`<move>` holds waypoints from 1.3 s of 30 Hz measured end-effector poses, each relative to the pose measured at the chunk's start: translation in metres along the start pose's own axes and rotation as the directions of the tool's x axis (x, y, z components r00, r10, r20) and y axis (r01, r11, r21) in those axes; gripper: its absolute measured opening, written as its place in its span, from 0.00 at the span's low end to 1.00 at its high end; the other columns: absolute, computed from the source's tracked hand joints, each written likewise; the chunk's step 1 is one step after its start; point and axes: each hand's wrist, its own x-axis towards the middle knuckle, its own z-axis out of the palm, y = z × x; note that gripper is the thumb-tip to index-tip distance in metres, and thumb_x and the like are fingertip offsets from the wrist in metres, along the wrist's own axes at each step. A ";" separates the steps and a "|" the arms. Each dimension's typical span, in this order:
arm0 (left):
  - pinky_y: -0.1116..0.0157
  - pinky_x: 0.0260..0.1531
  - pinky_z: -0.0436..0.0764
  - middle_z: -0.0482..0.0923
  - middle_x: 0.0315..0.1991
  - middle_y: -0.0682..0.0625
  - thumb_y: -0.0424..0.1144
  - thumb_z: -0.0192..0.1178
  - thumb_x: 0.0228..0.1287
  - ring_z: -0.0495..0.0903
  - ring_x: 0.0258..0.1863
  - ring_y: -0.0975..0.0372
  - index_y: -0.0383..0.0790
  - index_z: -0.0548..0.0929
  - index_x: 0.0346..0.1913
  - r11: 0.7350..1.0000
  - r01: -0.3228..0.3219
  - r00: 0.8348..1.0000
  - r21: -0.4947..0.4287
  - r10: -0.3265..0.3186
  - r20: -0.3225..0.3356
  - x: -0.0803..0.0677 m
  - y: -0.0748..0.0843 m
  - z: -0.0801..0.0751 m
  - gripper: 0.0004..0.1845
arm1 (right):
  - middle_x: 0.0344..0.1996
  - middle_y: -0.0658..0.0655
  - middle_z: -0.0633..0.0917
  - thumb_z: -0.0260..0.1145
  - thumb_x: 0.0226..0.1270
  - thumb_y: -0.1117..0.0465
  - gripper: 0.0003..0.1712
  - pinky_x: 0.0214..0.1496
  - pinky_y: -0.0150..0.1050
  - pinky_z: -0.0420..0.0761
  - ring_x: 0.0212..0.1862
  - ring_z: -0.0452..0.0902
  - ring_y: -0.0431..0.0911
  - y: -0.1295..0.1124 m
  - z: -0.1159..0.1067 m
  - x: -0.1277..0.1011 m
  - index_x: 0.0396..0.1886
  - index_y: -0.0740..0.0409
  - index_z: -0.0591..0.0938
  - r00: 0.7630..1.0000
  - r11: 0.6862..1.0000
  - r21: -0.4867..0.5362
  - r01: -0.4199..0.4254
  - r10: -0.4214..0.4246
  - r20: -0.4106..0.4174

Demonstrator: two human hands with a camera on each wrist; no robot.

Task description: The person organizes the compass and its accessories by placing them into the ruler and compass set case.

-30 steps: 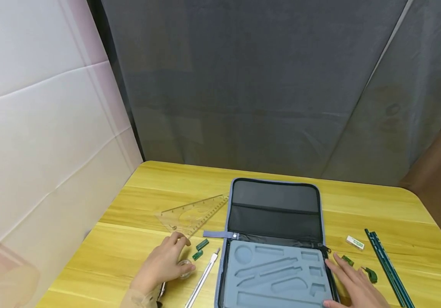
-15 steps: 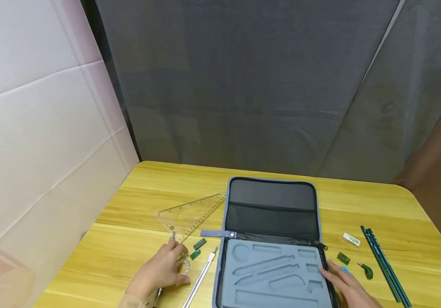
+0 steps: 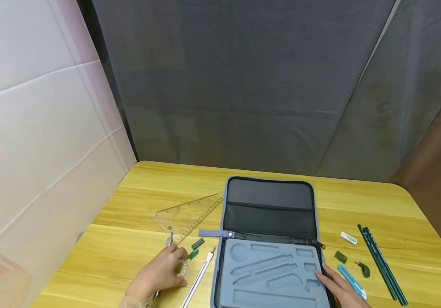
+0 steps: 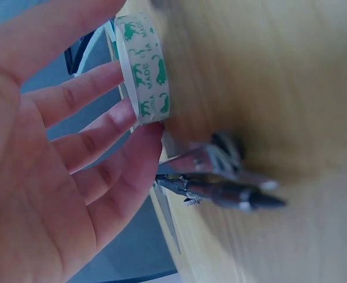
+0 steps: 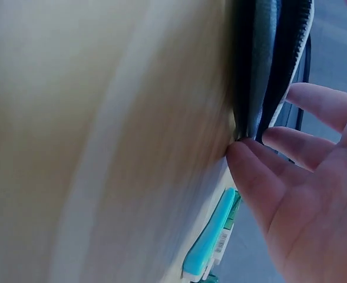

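Note:
My left hand point(image 3: 159, 271) has its thumb and fingers around a roll of tape point(image 3: 180, 268) with green print on its inner ring point(image 4: 146, 68). Beneath that hand lies a pair of compasses point(image 4: 220, 191), partly covered in the head view. A silver drawing tool point(image 3: 199, 278) lies between this hand and the unzipped case point(image 3: 217, 273). Inside the case, a grey-blue tray point(image 3: 274, 297) shows shaped recesses. My right hand point(image 3: 339, 291) touches the case's right side, its fingertips point(image 5: 239, 154) along the zipped edge.
A clear set square point(image 3: 189, 216) and two small green pieces point(image 3: 197, 244) lie on the left. To the right are a white eraser point(image 3: 348, 238), a green sharpener point(image 3: 340, 256), a dark green curved item point(image 3: 364, 269), a light blue cutter point(image 3: 353, 282) and dark pencils point(image 3: 382, 265).
My left hand has shifted slightly down around the tape roll, baring the compasses' top. My right hand has drawn down and left along the case edge, uncovering the light blue cutter.

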 end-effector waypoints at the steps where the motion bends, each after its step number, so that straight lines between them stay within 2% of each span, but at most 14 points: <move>1: 0.56 0.40 0.75 0.70 0.35 0.51 0.41 0.74 0.36 0.71 0.37 0.59 0.36 0.77 0.41 1.000 0.000 1.000 0.000 0.000 -0.001 0.000 0.000 0.000 0.26 | 0.63 0.30 0.45 0.63 0.60 0.55 0.38 0.42 0.39 0.75 0.61 0.47 0.23 0.000 0.000 0.000 0.69 0.47 0.59 1.000 1.000 0.006 -0.013 0.013 0.005; 3: 0.57 0.39 0.76 0.70 0.35 0.51 0.40 0.74 0.36 0.71 0.37 0.59 0.36 0.77 0.40 1.000 -0.003 1.000 0.003 0.003 -0.004 0.001 0.000 0.000 0.25 | 0.63 0.30 0.45 0.64 0.59 0.55 0.38 0.42 0.40 0.75 0.61 0.46 0.23 0.000 0.000 0.000 0.68 0.48 0.59 1.000 1.000 0.002 -0.011 0.011 0.004; 4: 0.57 0.38 0.76 0.70 0.35 0.51 0.39 0.74 0.36 0.71 0.36 0.59 0.36 0.77 0.40 1.000 -0.003 1.000 0.001 0.003 -0.006 0.001 0.000 0.001 0.24 | 0.65 0.34 0.47 0.64 0.59 0.56 0.39 0.42 0.40 0.75 0.61 0.45 0.23 0.001 0.000 0.000 0.69 0.49 0.59 1.000 1.000 -0.001 0.001 -0.001 0.006; 7: 0.57 0.37 0.76 0.70 0.34 0.50 0.36 0.74 0.36 0.72 0.35 0.60 0.36 0.77 0.38 1.000 -0.009 1.000 0.000 0.009 -0.012 0.001 -0.001 0.001 0.23 | 0.66 0.52 0.56 0.67 0.56 0.56 0.41 0.42 0.41 0.75 0.62 0.57 0.32 0.001 -0.001 0.002 0.68 0.54 0.60 1.000 0.999 -0.022 0.028 -0.028 0.005; 9: 0.57 0.37 0.76 0.69 0.34 0.50 0.35 0.73 0.36 0.71 0.35 0.60 0.36 0.77 0.38 1.000 -0.012 1.000 -0.007 0.012 -0.013 0.001 -0.001 0.001 0.22 | 0.60 0.67 0.63 0.69 0.53 0.54 0.42 0.41 0.41 0.75 0.59 0.64 0.44 0.000 -0.002 0.004 0.65 0.58 0.63 0.999 0.997 -0.073 0.033 -0.034 -0.006; 11: 0.58 0.37 0.76 0.69 0.34 0.50 0.35 0.73 0.37 0.71 0.35 0.60 0.37 0.76 0.38 1.000 -0.012 1.000 -0.008 0.012 -0.013 0.000 0.000 0.001 0.22 | 0.53 0.73 0.67 0.71 0.49 0.51 0.42 0.39 0.41 0.75 0.51 0.68 0.57 -0.003 -0.002 0.006 0.62 0.63 0.66 0.999 0.991 -0.128 0.025 -0.028 -0.018; 13: 0.58 0.37 0.76 0.69 0.34 0.51 0.35 0.73 0.37 0.70 0.35 0.60 0.37 0.76 0.37 1.000 -0.010 1.000 -0.005 0.010 -0.012 0.000 0.000 0.001 0.21 | 0.51 0.71 0.70 0.72 0.47 0.48 0.43 0.38 0.41 0.76 0.49 0.70 0.57 -0.006 -0.002 0.008 0.59 0.67 0.68 1.000 0.986 -0.170 -0.004 -0.001 -0.028; 16: 0.58 0.37 0.76 0.69 0.33 0.52 0.35 0.73 0.37 0.70 0.35 0.61 0.38 0.76 0.37 1.000 -0.004 1.000 0.003 0.004 -0.013 -0.001 0.001 0.001 0.21 | 0.51 0.70 0.71 0.71 0.47 0.46 0.44 0.39 0.45 0.76 0.47 0.69 0.64 -0.011 -0.003 0.011 0.57 0.71 0.69 0.999 0.983 -0.177 -0.053 0.053 -0.007; 21: 0.60 0.35 0.76 0.68 0.33 0.52 0.35 0.73 0.38 0.69 0.33 0.62 0.38 0.77 0.37 1.000 -0.003 1.000 0.009 0.003 -0.007 0.000 0.001 -0.001 0.20 | 0.52 0.68 0.71 0.69 0.49 0.44 0.44 0.40 0.51 0.74 0.49 0.67 0.67 -0.016 -0.004 0.013 0.57 0.70 0.68 0.989 0.974 -0.181 -0.135 0.144 0.038; 28: 0.63 0.33 0.76 0.69 0.33 0.52 0.34 0.72 0.38 0.69 0.32 0.63 0.37 0.77 0.37 0.999 -0.033 0.999 0.013 0.033 -0.017 0.004 0.001 -0.004 0.20 | 0.51 0.65 0.72 0.70 0.48 0.44 0.44 0.41 0.49 0.75 0.49 0.68 0.66 -0.011 -0.005 0.012 0.58 0.70 0.68 0.992 0.973 -0.199 -0.120 0.128 0.026; 33: 0.65 0.33 0.76 0.70 0.35 0.51 0.34 0.72 0.39 0.69 0.32 0.64 0.36 0.77 0.40 0.998 -0.053 0.998 0.025 0.053 -0.021 0.007 0.003 -0.006 0.21 | 0.51 0.65 0.72 0.70 0.48 0.45 0.44 0.42 0.49 0.75 0.50 0.69 0.62 -0.009 -0.006 0.012 0.58 0.70 0.68 0.991 0.979 -0.168 -0.119 0.127 0.036; 39: 0.66 0.31 0.76 0.72 0.36 0.50 0.33 0.72 0.40 0.72 0.31 0.62 0.35 0.78 0.39 0.992 -0.119 0.992 0.051 0.121 -0.040 0.016 0.010 -0.008 0.20 | 0.51 0.67 0.72 0.70 0.49 0.45 0.44 0.42 0.51 0.75 0.50 0.66 0.67 -0.015 -0.007 0.013 0.58 0.71 0.68 0.991 0.981 -0.150 -0.123 0.130 0.037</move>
